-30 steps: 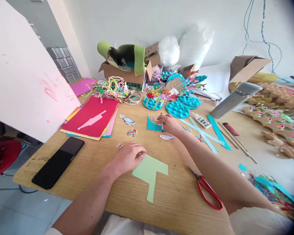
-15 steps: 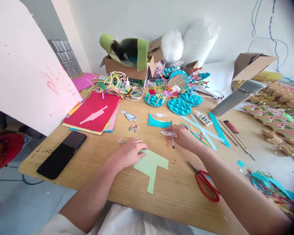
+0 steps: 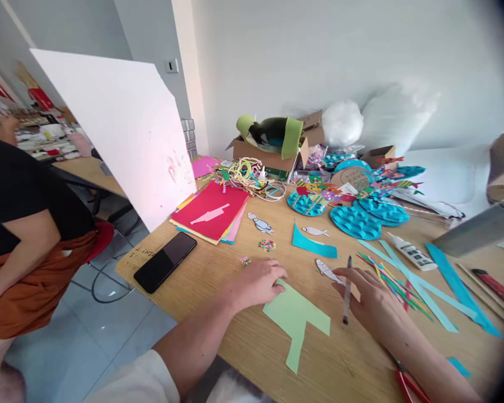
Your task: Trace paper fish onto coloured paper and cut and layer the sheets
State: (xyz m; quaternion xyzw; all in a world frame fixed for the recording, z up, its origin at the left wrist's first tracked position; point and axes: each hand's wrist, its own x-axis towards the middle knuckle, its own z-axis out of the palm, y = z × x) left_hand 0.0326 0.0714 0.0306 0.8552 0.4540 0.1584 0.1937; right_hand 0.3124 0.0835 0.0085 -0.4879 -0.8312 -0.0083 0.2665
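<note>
My left hand (image 3: 264,280) lies on the table with its fingers stretched out, on the upper left part of a cut piece of light green paper (image 3: 296,307). Held in my right hand (image 3: 367,291) is a pen (image 3: 346,296), which stands nearly upright. The fingers of that hand reach to the tail end of a small paper fish (image 3: 326,270), whose tail they partly hide. Beyond it are another paper fish (image 3: 315,231) and a curved blue paper scrap (image 3: 313,245). Red-handled scissors (image 3: 407,386) lie partly under my right forearm.
A black phone (image 3: 166,263) and stacked coloured paper (image 3: 214,204) lie to the left. On the right are paper strips (image 3: 424,288), a glue bottle (image 3: 414,253) and a grey cylinder (image 3: 483,224). Blue egg-tray discs (image 3: 355,221) stand behind. Another person (image 3: 29,240) is at the far left.
My view has swung left, so the table's things appear farther right and another person shows. My right hand keeps the pen, and more of the paper fish beside it is visible, now slanting.
</note>
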